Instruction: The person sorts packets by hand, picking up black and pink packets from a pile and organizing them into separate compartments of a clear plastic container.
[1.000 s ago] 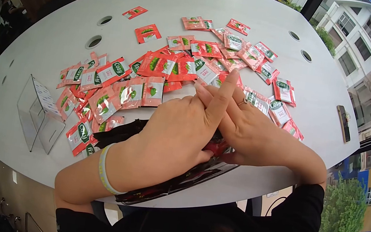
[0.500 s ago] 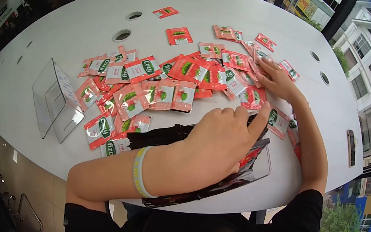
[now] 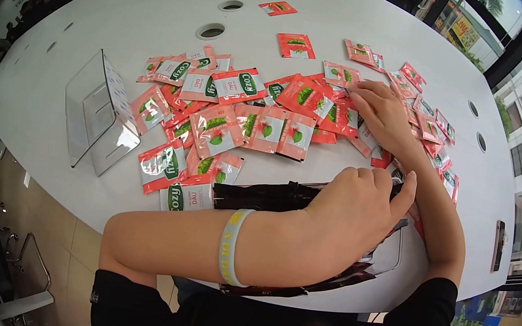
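My left hand (image 3: pixel 361 212) is bent over a stack of dark packets (image 3: pixel 266 194) in a clear tray (image 3: pixel 399 251). Its index finger sticks out while the other fingers curl down round the packets, with their tips hidden. Beyond it, my right hand (image 3: pixel 380 113) lies palm down on the loose pile, fingers apart, with its fingertips touching red-and-white sachets. Near those fingertips is a pink sachet (image 3: pixel 340 74). More sachets, some marked Cozy (image 3: pixel 239 85), overlap across the middle of the table. A yellow-and-grey band (image 3: pixel 229 246) circles my left wrist.
An empty clear plastic holder (image 3: pixel 101 115) stands left of the pile on the white table (image 3: pixel 31 122). Two sachets lie apart at the far side, near round table holes (image 3: pixel 210 31). A phone-like dark object (image 3: pixel 498 246) is at the right edge. People are in the far left background.
My right hand has moved left over the pile, uncovering sachets to its right. My left hand stays over the dark packets. The whole view has shifted, with the table contents appearing further right.
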Available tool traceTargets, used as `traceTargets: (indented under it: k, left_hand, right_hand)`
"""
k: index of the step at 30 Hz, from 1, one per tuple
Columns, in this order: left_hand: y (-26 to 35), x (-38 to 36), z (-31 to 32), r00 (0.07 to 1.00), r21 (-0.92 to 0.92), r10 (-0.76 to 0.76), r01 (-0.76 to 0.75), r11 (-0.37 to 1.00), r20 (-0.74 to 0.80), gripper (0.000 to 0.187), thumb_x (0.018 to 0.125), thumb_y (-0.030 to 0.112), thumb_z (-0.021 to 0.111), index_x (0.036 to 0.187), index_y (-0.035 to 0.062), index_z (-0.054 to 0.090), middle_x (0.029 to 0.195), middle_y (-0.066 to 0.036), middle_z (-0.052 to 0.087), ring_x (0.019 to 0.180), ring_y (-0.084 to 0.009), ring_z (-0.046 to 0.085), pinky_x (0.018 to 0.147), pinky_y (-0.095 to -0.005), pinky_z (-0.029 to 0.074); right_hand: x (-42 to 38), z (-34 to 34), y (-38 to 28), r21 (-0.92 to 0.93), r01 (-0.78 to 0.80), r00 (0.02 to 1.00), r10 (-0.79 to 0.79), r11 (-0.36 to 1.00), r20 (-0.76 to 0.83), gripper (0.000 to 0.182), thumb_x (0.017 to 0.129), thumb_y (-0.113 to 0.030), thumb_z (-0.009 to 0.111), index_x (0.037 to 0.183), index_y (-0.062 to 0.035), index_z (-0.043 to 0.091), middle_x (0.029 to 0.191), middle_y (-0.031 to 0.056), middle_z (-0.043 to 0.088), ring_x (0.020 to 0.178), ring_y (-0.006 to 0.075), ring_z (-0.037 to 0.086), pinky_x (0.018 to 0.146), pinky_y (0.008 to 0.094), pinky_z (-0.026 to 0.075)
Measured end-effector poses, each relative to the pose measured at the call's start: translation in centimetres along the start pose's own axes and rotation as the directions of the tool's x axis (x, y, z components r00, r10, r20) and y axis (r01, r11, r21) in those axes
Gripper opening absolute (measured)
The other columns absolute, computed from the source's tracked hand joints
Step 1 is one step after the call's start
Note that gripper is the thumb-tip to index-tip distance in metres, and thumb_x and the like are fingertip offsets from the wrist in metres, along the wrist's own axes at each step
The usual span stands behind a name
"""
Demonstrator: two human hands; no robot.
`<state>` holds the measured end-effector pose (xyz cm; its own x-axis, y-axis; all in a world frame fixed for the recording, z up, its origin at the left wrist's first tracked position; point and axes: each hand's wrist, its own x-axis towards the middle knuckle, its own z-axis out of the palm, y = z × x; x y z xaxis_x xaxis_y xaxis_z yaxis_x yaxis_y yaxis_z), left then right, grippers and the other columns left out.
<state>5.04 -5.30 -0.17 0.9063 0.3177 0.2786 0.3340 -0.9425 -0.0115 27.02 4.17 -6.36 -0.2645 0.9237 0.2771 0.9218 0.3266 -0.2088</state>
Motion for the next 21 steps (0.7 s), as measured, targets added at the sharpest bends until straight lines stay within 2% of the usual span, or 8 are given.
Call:
traceTargets:
  k: [4, 5, 10, 13, 17, 19, 20, 21]
  left_hand:
    - [-0.3, -0.1, 0.2, 0.999, 0.001, 0.020, -0.020, 1.000, -0.030, 0.082, 0.065, 0.024, 0.077, 0.135, -0.0064, 0.045, 0.084, -0.009, 0.053, 0.073, -0.0176, 0.054, 0.062, -0.0262, 0.045]
    - [-0.3, -0.1, 0.1, 0.999, 0.015, 0.032, -0.031, 0.999, -0.019, 0.082, 0.065, 0.024, 0.077, 0.135, -0.0062, 0.045, 0.084, -0.009, 0.052, 0.073, -0.0177, 0.054, 0.062, -0.0263, 0.044]
    - [-0.3, 0.1, 0.0, 0.999, -0.005, 0.031, -0.031, 1.000, -0.011, 0.083, 0.065, 0.025, 0.077, 0.135, -0.0059, 0.044, 0.084, -0.009, 0.052, 0.074, -0.0182, 0.054, 0.062, -0.0264, 0.044]
    - [-0.2, 0.0, -0.1, 0.999, -0.001, 0.029, -0.029, 1.000, 0.018, 0.085, 0.064, 0.026, 0.078, 0.135, -0.0058, 0.044, 0.086, -0.010, 0.053, 0.076, -0.0188, 0.054, 0.063, -0.0264, 0.045]
    - [-0.3, -0.1, 0.0, 0.999, 0.047, 0.037, -0.036, 0.998, -0.022, 0.087, 0.064, 0.028, 0.078, 0.136, -0.0055, 0.043, 0.088, -0.011, 0.054, 0.079, -0.0192, 0.056, 0.064, -0.0268, 0.045]
    - [-0.4, 0.0, 0.1, 0.999, 0.050, 0.046, -0.045, 0.998, -0.026, 0.087, 0.065, 0.028, 0.078, 0.137, -0.0054, 0.043, 0.089, -0.011, 0.054, 0.079, -0.0194, 0.056, 0.064, -0.0270, 0.045]
    - [-0.4, 0.0, 0.1, 0.999, 0.031, 0.041, -0.040, 0.999, -0.017, 0.087, 0.065, 0.028, 0.078, 0.137, -0.0054, 0.043, 0.089, -0.011, 0.054, 0.079, -0.0193, 0.056, 0.064, -0.0273, 0.046]
    - [-0.4, 0.0, 0.1, 0.999, 0.014, 0.035, -0.035, 0.999, -0.009, 0.086, 0.065, 0.027, 0.078, 0.137, -0.0054, 0.043, 0.089, -0.011, 0.054, 0.079, -0.0192, 0.056, 0.064, -0.0276, 0.046]
  right_hand:
    - [1.8, 1.3, 2.5, 0.059, 0.186, 0.981, -0.189, 0.981, 0.048, 0.034, 0.094, -0.019, 0.051, 0.124, -0.0091, 0.064, 0.131, 0.0140, 0.054, 0.128, 0.0297, 0.046, 0.111, 0.0467, 0.025]
    - [1.9, 1.0, 3.4, -0.053, 0.113, 0.988, -0.107, 0.992, 0.108, 0.045, 0.092, -0.028, 0.051, 0.132, -0.0081, 0.058, 0.140, 0.0156, 0.047, 0.136, 0.0318, 0.037, 0.115, 0.0467, 0.019]
    - [1.2, 1.0, 4.8, 0.030, -0.004, 0.987, 0.000, 1.000, 0.159, 0.075, 0.085, -0.052, 0.053, 0.143, -0.0052, 0.044, 0.151, 0.0144, 0.036, 0.144, 0.0292, 0.025, 0.117, 0.0500, 0.005]
    - [1.0, 2.0, 2.9, -0.228, 0.001, 0.998, 0.014, 0.974, 0.063, 0.102, 0.076, -0.075, 0.057, 0.150, -0.0094, 0.033, 0.154, 0.0187, 0.029, 0.148, 0.0316, 0.015, 0.115, 0.0582, -0.001]
    - [0.6, 1.8, -0.6, -0.079, 0.171, 0.980, -0.178, 0.982, -0.085, 0.094, 0.076, -0.068, 0.065, 0.148, -0.0141, 0.038, 0.152, 0.0161, 0.035, 0.146, 0.0314, 0.020, 0.112, 0.0664, 0.001]
    - [0.6, 1.2, -1.5, 0.097, 0.299, 0.954, -0.296, 0.949, -0.044, 0.079, 0.081, -0.056, 0.066, 0.144, -0.0145, 0.044, 0.145, 0.0140, 0.045, 0.141, 0.0310, 0.032, 0.113, 0.0649, 0.002]
    - [0.8, 1.3, -1.0, 0.148, 0.348, 0.937, -0.343, 0.926, -0.063, 0.058, 0.080, -0.032, 0.067, 0.133, -0.0116, 0.055, 0.130, 0.0126, 0.059, 0.132, 0.0290, 0.046, 0.115, 0.0619, 0.004]
    - [0.9, 1.5, -0.5, 0.146, 0.350, 0.937, -0.344, 0.925, -0.064, 0.058, 0.080, -0.032, 0.067, 0.133, -0.0116, 0.055, 0.130, 0.0126, 0.059, 0.132, 0.0290, 0.046, 0.115, 0.0619, 0.004]
